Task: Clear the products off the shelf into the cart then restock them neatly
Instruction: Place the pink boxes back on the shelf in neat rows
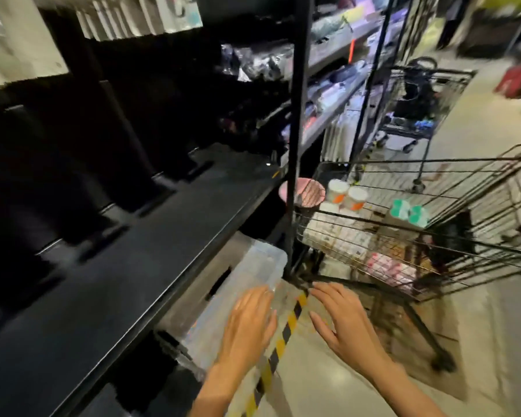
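Note:
A long black shelf (127,260) runs from the lower left toward the middle, its top dark and bare. To its right stands a wire cart (433,236) holding boxed and wrapped products, among them two white tubs with orange labels (346,194) and a teal pack (409,212). Both my hands hover low in front, empty, fingers spread. My left hand (250,320) is over a clear plastic bin (253,272) under the shelf. My right hand (343,320) is near the cart's lower frame.
A black upright post (298,115) stands between shelf and cart. Behind it, further shelves (337,94) carry mixed goods, and a second wire cart (424,97) stands in the aisle. Yellow-black tape (280,341) marks the floor. A pink bowl (301,191) sits by the post.

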A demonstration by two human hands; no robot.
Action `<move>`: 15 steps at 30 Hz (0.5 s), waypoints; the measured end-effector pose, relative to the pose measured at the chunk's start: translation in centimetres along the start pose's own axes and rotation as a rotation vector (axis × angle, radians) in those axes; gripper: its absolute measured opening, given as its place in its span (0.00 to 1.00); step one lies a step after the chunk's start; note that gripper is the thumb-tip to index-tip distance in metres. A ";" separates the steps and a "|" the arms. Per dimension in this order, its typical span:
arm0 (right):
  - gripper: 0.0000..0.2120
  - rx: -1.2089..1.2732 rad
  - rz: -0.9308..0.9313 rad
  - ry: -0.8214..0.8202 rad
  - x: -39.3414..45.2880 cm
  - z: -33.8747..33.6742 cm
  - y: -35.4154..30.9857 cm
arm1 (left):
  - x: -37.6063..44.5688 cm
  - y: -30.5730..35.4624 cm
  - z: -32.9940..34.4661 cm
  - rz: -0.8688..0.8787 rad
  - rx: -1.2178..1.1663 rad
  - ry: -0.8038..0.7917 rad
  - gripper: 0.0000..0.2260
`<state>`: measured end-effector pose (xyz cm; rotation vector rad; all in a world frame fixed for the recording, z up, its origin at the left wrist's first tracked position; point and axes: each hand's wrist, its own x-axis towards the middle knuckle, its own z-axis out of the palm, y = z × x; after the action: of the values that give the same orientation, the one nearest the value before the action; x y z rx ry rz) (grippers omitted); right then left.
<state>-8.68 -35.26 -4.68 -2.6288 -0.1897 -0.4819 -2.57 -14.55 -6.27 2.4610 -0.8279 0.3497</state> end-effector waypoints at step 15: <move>0.22 0.005 0.513 0.168 0.3 -6.0 20.3 | 20.4 10.1 15.5 0.124 -0.249 -0.292 0.25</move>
<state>-5.90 -55.97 -7.95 -2.4832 0.5222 -0.5104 8.30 -39.83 -7.28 2.2612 -1.0769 -0.0721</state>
